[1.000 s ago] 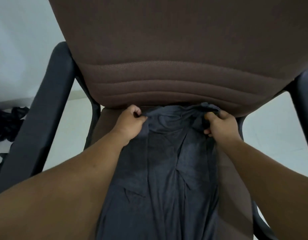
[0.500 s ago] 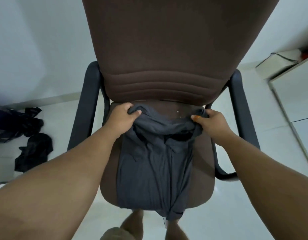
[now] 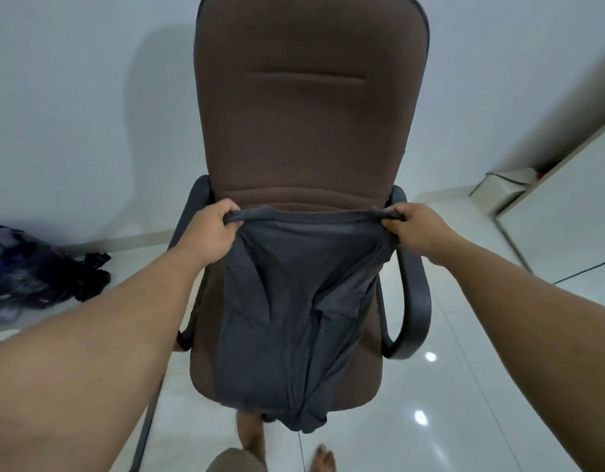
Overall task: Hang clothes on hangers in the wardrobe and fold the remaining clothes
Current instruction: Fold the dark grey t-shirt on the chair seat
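A dark grey garment [image 3: 287,311] hangs stretched in front of a brown office chair [image 3: 307,131], its lower end bunched over the seat's front edge. My left hand [image 3: 212,229] grips the garment's top left corner. My right hand [image 3: 413,229] grips the top right corner. The top edge runs taut between both fists, level with the bottom of the backrest. The seat is mostly hidden behind the cloth.
A heap of dark clothes [image 3: 38,264] lies on the white floor at the left by the wall. A white cabinet [image 3: 566,206] and a small box [image 3: 502,189] stand at the right. The chair's black armrests [image 3: 413,294] flank the garment. My bare feet [image 3: 321,458] show below.
My hands lifted the garment's top edge off the seat and pulled it apart, so it is now taut and wider. The view drew back, showing the whole backrest.
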